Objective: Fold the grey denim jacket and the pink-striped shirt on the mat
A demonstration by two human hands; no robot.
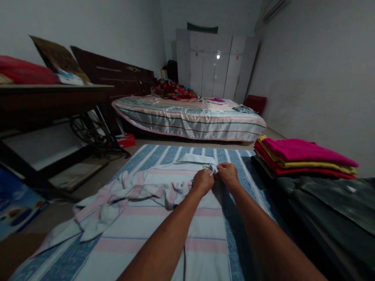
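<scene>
A white shirt (129, 230) with pink bands and thin blue lines lies spread on a blue striped mat (249, 183). Its collar (197, 158) points away from me, and a sleeve (114, 201) lies bunched across the body toward the left. Close to the collar's right end, my left hand (204, 181) is closed on the shirt's fabric. Right beside it, my right hand (228, 174) pinches the same edge of the cloth between thumb and fingers. A small twist of cloth shows between the two hands.
To the right sit folded pink, yellow and red clothes (310, 150) and a dark green garment (336, 203). Beyond the mat stands a bed (187, 121). On the left are a sewing machine table (58, 91) with a treadle wheel and a blue printed box (17, 207).
</scene>
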